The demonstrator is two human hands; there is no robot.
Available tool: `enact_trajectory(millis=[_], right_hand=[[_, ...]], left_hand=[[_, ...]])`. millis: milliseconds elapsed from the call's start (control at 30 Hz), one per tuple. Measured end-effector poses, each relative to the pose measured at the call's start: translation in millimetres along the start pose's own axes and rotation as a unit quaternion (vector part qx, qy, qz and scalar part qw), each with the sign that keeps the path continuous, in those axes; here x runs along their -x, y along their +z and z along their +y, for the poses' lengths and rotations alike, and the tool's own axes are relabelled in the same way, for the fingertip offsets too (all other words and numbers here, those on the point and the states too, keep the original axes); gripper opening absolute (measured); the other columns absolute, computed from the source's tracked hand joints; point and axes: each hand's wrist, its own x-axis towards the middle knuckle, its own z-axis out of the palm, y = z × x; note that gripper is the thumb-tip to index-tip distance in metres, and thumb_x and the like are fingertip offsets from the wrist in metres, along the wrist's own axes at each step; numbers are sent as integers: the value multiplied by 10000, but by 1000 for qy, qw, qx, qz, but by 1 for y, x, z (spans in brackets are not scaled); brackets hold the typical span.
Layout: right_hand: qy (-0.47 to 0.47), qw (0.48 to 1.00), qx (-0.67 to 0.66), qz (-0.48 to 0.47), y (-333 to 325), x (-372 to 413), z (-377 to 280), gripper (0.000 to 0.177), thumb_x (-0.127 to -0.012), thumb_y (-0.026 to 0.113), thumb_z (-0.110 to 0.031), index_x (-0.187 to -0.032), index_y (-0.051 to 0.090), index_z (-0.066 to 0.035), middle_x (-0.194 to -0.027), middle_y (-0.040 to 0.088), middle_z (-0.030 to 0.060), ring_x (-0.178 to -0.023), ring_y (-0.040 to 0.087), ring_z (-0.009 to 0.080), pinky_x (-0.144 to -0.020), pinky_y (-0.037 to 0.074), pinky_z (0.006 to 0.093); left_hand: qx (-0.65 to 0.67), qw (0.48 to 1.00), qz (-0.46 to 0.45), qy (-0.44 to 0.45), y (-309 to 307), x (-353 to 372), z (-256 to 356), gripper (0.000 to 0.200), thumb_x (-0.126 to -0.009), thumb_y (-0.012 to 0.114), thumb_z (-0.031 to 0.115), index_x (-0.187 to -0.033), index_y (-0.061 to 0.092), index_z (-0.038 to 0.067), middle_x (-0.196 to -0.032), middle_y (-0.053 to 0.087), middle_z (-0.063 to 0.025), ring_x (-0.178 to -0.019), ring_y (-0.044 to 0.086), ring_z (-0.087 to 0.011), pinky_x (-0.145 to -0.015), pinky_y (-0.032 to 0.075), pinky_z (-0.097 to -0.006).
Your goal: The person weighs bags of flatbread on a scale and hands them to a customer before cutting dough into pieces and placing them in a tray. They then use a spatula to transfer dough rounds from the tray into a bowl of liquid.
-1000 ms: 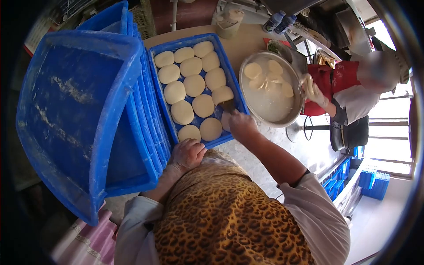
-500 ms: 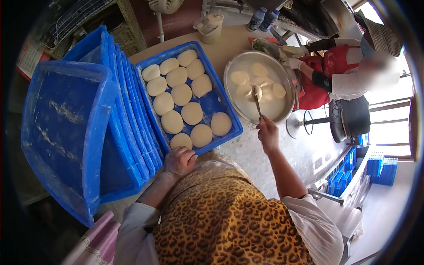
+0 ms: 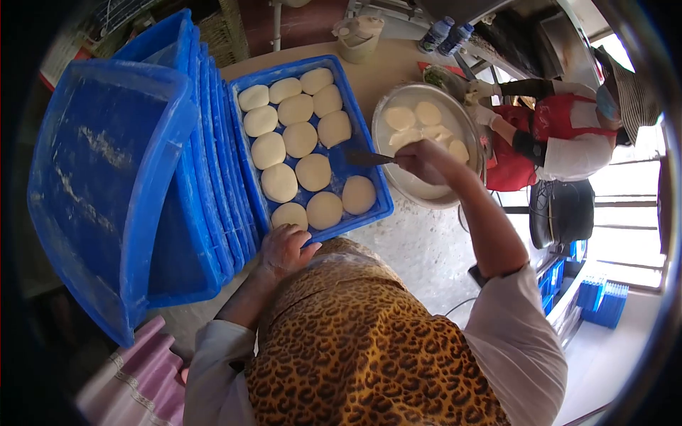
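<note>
In my right hand [image 3: 425,162] is a long-handled metal spoon [image 3: 369,158], its head blurred above the bare right part of the blue tray [image 3: 389,206]. Rows of round pale dough pieces [image 3: 313,172] lie in this tray. My left hand [image 3: 284,250] grips the tray's near rim, fingers over the edge beside the nearest dough round [image 3: 290,216]. To the right stands a round metal basin [image 3: 419,201] of cloudy liquid with several pale dough pieces [image 3: 400,118] in it; my right hand and forearm cover part of it.
A leaning stack of blue trays [image 3: 213,156] stands left of the dough tray. Behind are a bucket [image 3: 357,44] and two bottles [image 3: 446,37]. A gloved co-worker in a red apron [image 3: 508,167] is at the right, beside a bowl of greens [image 3: 439,76].
My right hand has lifted the spoon out of the basin and swung it left over the tray. My left hand stays at the tray rim, fingers slightly shifted. The view has tilted somewhat.
</note>
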Motion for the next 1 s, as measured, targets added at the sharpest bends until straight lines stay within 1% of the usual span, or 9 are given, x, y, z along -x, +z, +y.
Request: enact_trajectory(millis=[100,200,367,467,600,700,800,900,1000], right_hand=[[-10,956,275,-106,-28,-62,-47,192,-865,686,-208,-1000,796,-128,-1011,762,138,-978,731,328,-815,567,464],[-60,892,409,-184,-23,-126,-81,201,-849,724,-225,-987,801,-101,-1004,769,131,-983,736,327,-817,591,445],[-146,813,508,-243,0,-193,-103,224,-818,788,-179,-1016,791,-73,-1033,769,95,-948,746,275,-770,585,420],[-165,728,538,-391,31,-240,-77,266,-812,807,-226,-1029,798,-73,-1001,779,96,-908,735,269,-764,582,409],[-233,720,387,-526,51,-217,-61,206,-820,775,-245,-911,812,-64,-845,777,56,-766,711,185,-698,564,368],[-170,812,209,-517,16,-178,-48,242,-872,710,-246,-991,800,-55,-814,763,27,-706,679,116,-625,541,320],[-240,821,95,-510,-39,-166,-16,217,-873,727,-187,-1004,783,-23,-820,761,60,-759,701,132,-699,551,325],[-137,913,-64,-379,-103,-101,20,219,-875,712,-136,-1022,767,16,-817,746,61,-717,661,118,-662,531,281],[-50,932,-272,-234,-106,-25,97,285,-877,700,-72,-1131,722,56,-868,748,84,-750,664,106,-636,526,254]], left_hand=[[-10,1000,-3,-17,1,1,1,283,-793,826,322,-848,739,59,-888,724,-102,-838,700,-312,-705,570,-437],[-17,999,1,-42,-1,-1,7,287,-786,833,330,-823,740,61,-885,727,-99,-843,701,-311,-706,570,-433],[-15,997,3,-71,-1,-4,9,294,-774,841,335,-779,717,68,-849,708,-90,-812,688,-304,-683,560,-429],[-8,996,-9,-87,1,-3,9,293,-775,838,329,-756,696,74,-823,684,-82,-786,673,-301,-669,548,-430],[-14,994,-27,-102,-2,-5,12,286,-779,833,329,-758,695,79,-811,663,-76,-783,662,-297,-659,533,-431],[-27,996,-9,-82,0,-6,13,278,-781,835,323,-770,692,85,-817,655,-73,-808,664,-291,-667,541,-429],[-43,996,-22,-74,-2,-10,16,275,-778,836,321,-795,705,80,-845,667,-80,-821,669,-293,-681,549,-428],[-62,997,-10,-48,2,-11,15,282,-780,830,339,-816,724,80,-857,692,-84,-808,675,-294,-696,551,-423],[-74,994,-47,-62,0,-11,16,290,-778,831,346,-826,731,78,-857,699,-88,-806,678,-292,-699,549,-427]])
